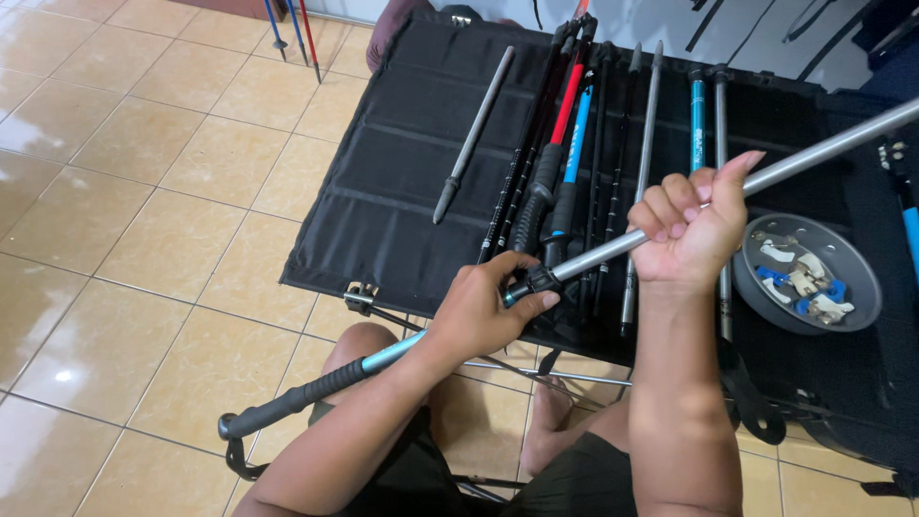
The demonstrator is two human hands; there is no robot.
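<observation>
Left hand (pixel 483 311): closed around the black locking collar (pixel 536 280) of a trekking pole (pixel 593 257), thumb and fingers wrapped at the joint. Right hand (pixel 691 225): fisted around the pole's silver upper section, thumb raised along the shaft.

Trekking pole: held aslant above the person's lap and the near edge of the bench (pixel 383 191); teal section and black foam grip (pixel 287 407) run down to the lower left, silver shaft up to the right.

Bench, black fabric top: row of pole sections laid side by side, among them a red one (pixel 569 101), a blue one (pixel 577 144), a teal one (pixel 697 129); one grey section (pixel 472 134) lies apart on the left.

Grey round dish (pixel 857 263): right of the right hand, holding small white and blue parts.

Floor (pixel 144 191): beige tiles.
</observation>
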